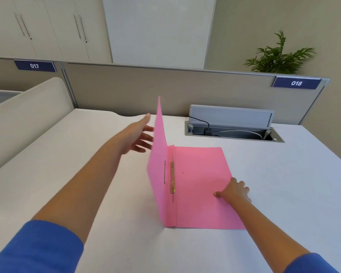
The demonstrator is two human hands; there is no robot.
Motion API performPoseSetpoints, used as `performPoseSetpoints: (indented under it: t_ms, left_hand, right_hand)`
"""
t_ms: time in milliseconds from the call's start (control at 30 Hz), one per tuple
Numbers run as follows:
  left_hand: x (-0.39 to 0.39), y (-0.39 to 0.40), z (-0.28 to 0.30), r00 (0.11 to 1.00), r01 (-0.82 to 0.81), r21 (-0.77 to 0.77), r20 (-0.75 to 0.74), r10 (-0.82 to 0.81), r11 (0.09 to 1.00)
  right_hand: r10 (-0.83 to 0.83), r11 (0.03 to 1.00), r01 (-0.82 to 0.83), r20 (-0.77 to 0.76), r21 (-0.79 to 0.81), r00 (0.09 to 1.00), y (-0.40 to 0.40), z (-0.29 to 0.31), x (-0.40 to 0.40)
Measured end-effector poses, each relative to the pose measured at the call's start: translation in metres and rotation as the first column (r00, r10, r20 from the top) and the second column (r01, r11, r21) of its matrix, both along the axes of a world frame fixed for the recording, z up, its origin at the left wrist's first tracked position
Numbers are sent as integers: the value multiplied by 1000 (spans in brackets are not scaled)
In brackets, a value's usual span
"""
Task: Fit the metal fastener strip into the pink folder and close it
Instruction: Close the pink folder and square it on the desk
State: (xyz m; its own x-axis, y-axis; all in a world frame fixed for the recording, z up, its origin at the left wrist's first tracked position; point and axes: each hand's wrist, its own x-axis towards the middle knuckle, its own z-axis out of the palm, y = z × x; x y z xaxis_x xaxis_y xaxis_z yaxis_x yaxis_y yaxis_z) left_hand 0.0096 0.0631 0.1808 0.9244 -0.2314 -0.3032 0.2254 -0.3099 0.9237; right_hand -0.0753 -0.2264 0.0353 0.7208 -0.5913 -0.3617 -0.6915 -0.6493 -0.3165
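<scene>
White worktop [87, 174] fills most of the view, backed by a grey-beige partition [126, 89] that carries two blue number plates, 017 [34, 66] on the left and 018 [296, 83] on the right.

On the right, the right hand [235, 191] rests palm down on the outer edge of the pink folder [201, 184], fingers loosely bent and thumb pointing inward across the back cover; it presses flat rather than gripping anything. That back cover lies flat on the worktop. Along its left side, just beside the spine fold, sits the metal fastener strip [172, 177], a gold-coloured bar running lengthwise with thin prongs showing at its ends. The front cover stands nearly upright from the spine, its top corner tilted slightly away.

Behind that raised cover is the left hand [141, 137], spread wide with fingers apart, the fingertips hidden by the pink sheet, so whether they touch it cannot be told. It holds nothing that can be seen. Both forearms are bare, with blue sleeves [34, 251] at the bottom edge.

Further back on the right, an open cable hatch [232, 127] is set into the worktop, its lid propped up and plugs and wires inside. A green plant [278, 56] rises beyond the partition, and pale cupboards [47, 26] line the far wall.
</scene>
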Motion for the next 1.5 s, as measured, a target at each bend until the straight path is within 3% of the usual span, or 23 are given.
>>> performPoseSetpoints:
  t_ms: [133,267,400,500,633,733,867,967,1200,1500]
  left_hand:
    - [-10,-39,-29,982,151,-32,-107,-153,988]
    - [-21,-61,-69,950,247,34,-207,-235,968]
    - [-27,-67,-96,985,106,175,-151,-80,979]
    - [-26,-64,-112,997,-53,315,-39,69,948]
    - [-30,-61,-128,980,-99,379,-126,157,920]
    - [-31,-64,-133,969,-136,296,-157,189,946]
    - [-30,-63,-141,931,-259,171,-216,293,951]
    - [-29,-56,-143,894,-359,85,-254,369,929]
    - [2,-35,-122,882,-451,14,-148,448,892]
    - [37,-12,-132,849,-513,160,-49,526,843]
  right_hand:
    - [-33,994,21,112,103,993,-10,-2,6]
    - [-154,910,45,235,411,960,-32,-1,10]
    - [-376,631,135,149,764,914,-43,3,6]
    - [-424,542,137,129,829,896,-47,-2,5]
    - [-327,651,88,174,754,929,-48,-7,8]
    - [-230,760,67,170,647,958,-41,-8,9]
    - [-162,827,31,185,561,969,-27,-9,9]
    - [-164,822,14,212,569,963,-19,-9,11]
    - [-196,775,-21,272,632,942,4,7,40]
    - [-206,774,-12,269,633,941,44,-2,83]
